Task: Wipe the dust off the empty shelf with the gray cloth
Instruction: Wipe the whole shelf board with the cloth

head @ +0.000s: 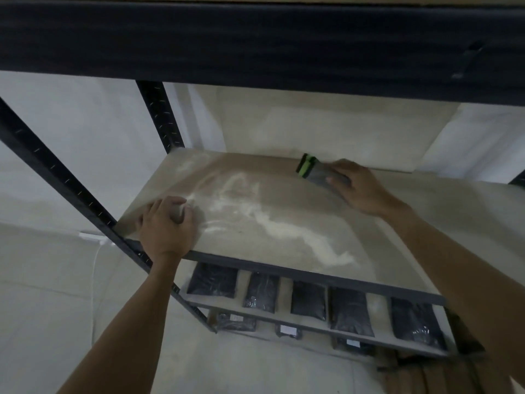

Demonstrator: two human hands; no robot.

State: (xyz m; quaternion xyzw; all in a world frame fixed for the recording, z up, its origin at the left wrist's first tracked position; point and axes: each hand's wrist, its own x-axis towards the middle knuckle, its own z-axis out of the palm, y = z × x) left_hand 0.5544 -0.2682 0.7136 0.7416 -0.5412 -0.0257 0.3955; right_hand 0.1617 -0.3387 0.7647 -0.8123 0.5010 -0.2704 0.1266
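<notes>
On the shelf [284,211], the right hand [360,189] grips the gray cloth [321,174] at the back; the left hand [167,223] rests curled in front. Package [350,311] labels below are unreadable.

The light is dim and grey. A plain white wall [71,132] stands behind and to the left of a dark metal rack; its slotted upright posts [159,115] rise at the left. A thick dark beam [255,44] crosses the top. On the lower boards, black plastic packets [308,301] lie in a row. The floor [56,280] below is pale.
</notes>
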